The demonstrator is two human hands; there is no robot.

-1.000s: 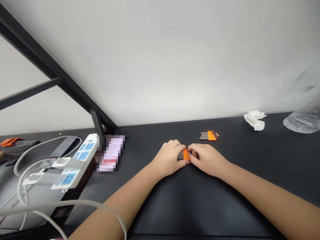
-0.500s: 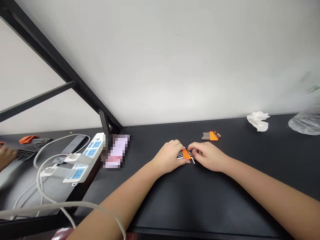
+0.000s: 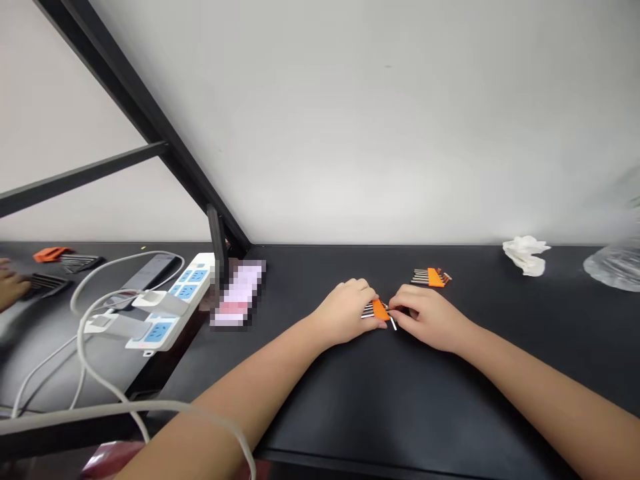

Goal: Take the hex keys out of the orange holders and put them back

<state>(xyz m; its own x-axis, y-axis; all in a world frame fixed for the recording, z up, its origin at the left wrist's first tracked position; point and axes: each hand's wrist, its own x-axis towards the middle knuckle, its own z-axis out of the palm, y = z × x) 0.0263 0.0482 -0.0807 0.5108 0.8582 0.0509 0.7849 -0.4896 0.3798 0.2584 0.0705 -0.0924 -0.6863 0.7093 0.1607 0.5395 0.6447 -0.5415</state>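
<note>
A small hex key set in an orange holder [image 3: 379, 310] lies on the black tabletop [image 3: 380, 400] between my hands. My left hand [image 3: 347, 312] rests curled over its left end, holding the keys down. My right hand [image 3: 430, 319] is closed in a pinch on a thin silver hex key [image 3: 393, 323] that sticks out at the holder's right end. A second orange hex key set [image 3: 432, 277] lies a little farther back and to the right, untouched.
A white power strip [image 3: 167, 310] with plugs and grey cables sits at left beside a black frame post [image 3: 216, 250]. More hex key sets [image 3: 65, 260] and another person's hand [image 3: 11, 287] are at far left. Crumpled tissue [image 3: 526, 254] and a plastic bag [image 3: 615, 267] lie far right.
My right hand has drawn a thin silver key out from the orange holder's right end. The view has shifted slightly; my left hand stays on the set.
</note>
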